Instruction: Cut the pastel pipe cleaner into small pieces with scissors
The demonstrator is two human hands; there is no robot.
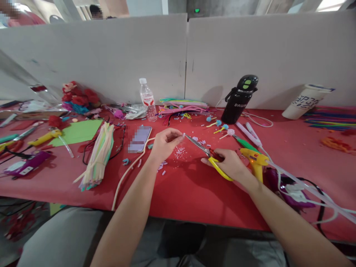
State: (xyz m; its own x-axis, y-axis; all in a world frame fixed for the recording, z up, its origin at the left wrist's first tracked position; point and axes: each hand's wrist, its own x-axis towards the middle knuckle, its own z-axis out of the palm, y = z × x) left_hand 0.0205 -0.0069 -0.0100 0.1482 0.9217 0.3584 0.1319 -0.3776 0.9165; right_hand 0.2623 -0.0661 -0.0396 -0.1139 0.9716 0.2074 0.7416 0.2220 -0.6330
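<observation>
My left hand [167, 144] is closed in a pinch on a small pale lilac piece [184, 135], most of it hidden by the fingertips. Yellow-handled scissors [219, 170] are gripped in my right hand [229, 163], their blades pointing up and left, the tips close to the lilac piece. On the red-covered table [191, 200] beneath lie tiny pale clippings [180, 152], with short lilac pieces [198, 141] scattered on both sides. Just right of the blades are several small blue and lilac pom-pom flowers [230, 132] on short stems.
A yellow glue gun [257, 161] stands beside my right wrist. A phone [139, 139] and a bundle of pale pipe cleaners [98, 155] lie left. Behind are a plastic bottle [148, 100], a black flask [239, 100] and a tilted paper cup [304, 101], before a grey partition [111, 59].
</observation>
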